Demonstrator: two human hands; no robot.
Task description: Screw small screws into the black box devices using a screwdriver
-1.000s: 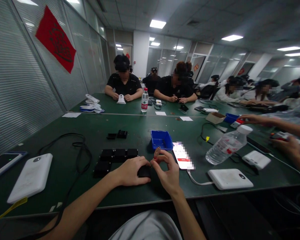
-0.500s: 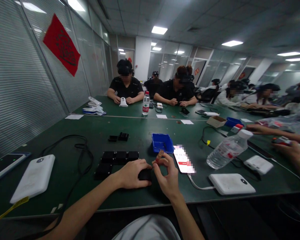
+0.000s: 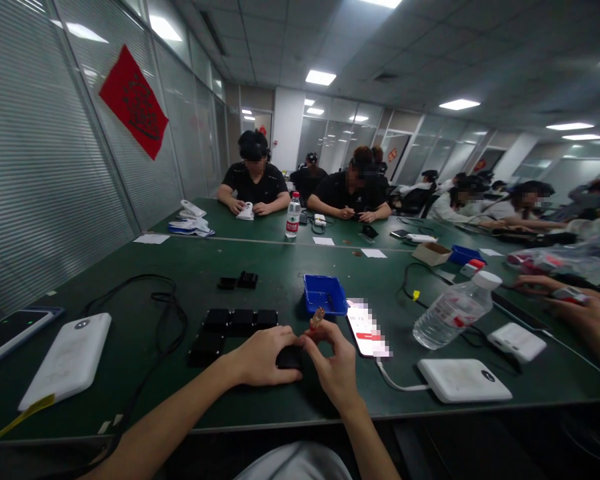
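My left hand [image 3: 260, 359] lies curled over a small black box [image 3: 289, 358] on the green table [image 3: 130, 400], holding it down. My right hand [image 3: 335, 360] is just to its right, fingers pinched on a small coppery coin-like piece [image 3: 317, 318] that sticks up above the box. Left of my hands stands a cluster of several more black boxes [image 3: 230, 327]. A blue tray [image 3: 325, 294] sits just beyond my right hand.
A phone [image 3: 367, 328] on a cable, two white power banks [image 3: 463, 381] [image 3: 65, 360], a lying water bottle [image 3: 453, 309], black cables [image 3: 165, 313] and two loose black parts [image 3: 240, 281] lie around. Another person's hands [image 3: 580, 313] work at the right. Several people sit at the far side.
The camera has tilted up a little. My right hand has turned the coppery piece and lowered it slightly toward the black box. My left hand stays on the box.
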